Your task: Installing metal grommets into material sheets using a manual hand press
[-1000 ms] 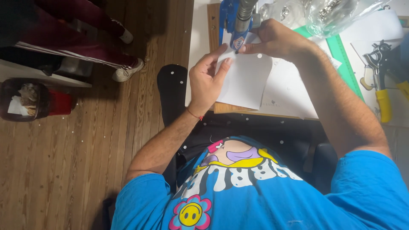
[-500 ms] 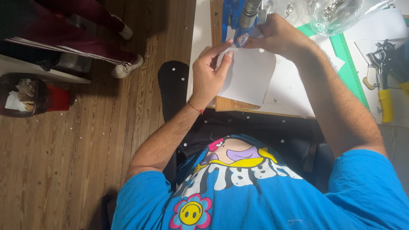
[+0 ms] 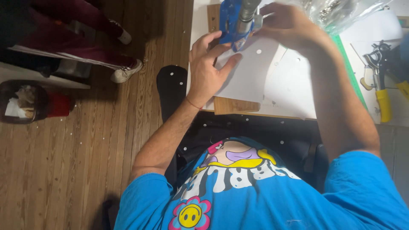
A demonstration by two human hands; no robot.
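I see the white paper sheet point(image 3: 251, 72) lying on the counter point(image 3: 197, 38), partly over a wooden board point(image 3: 235, 105), with a small punched hole near its upper part. At the sheet's top edge stands a blue punch press point(image 3: 237, 21) with a grey metal cylinder. My left hand point(image 3: 207, 68) rests flat on the sheet's left edge, its fingers point(image 3: 213, 44) spread open and reaching up to touch the press base, gripping nothing. My right hand point(image 3: 286, 26) lies against the press from the right side; whether its fingers are closed on anything I cannot tell. Beside that hand is a clear plastic bag point(image 3: 341, 12) with metal bits. Further right, on a green cutting mat point(image 3: 348, 68), lie yellow-handled pliers point(image 3: 381, 85). Below the counter edge, small white paper dots speckle the wooden floor point(image 3: 85, 162).
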